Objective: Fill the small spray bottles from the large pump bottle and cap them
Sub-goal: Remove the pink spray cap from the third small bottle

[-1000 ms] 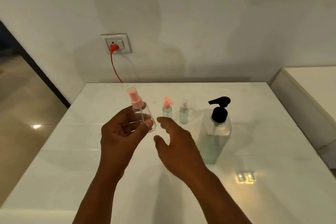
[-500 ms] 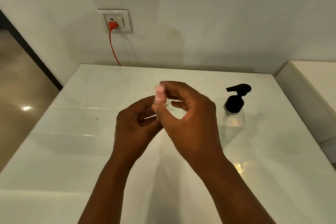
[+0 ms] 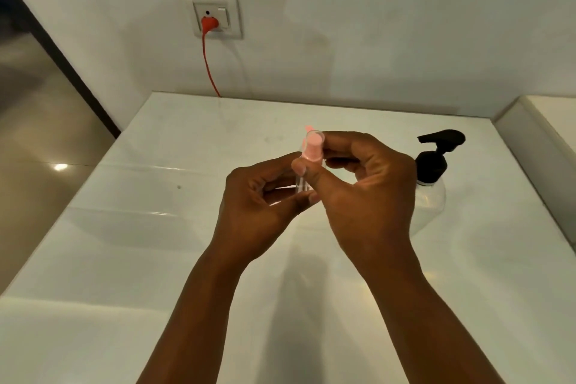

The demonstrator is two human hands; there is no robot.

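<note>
While the left hand [image 3: 265,196] grips the clear body of a small spray bottle [image 3: 300,185] in the air, just left of the large pump bottle [image 3: 431,184] standing on the white table [image 3: 156,227], the right hand [image 3: 367,184] pinches its pink spray top [image 3: 311,150] between thumb and fingers. Judging by that, the step in hand is taking the top off (the bottle looks empty). Next comes a steady twist, with the left hand keeping the body from turning.
</note>
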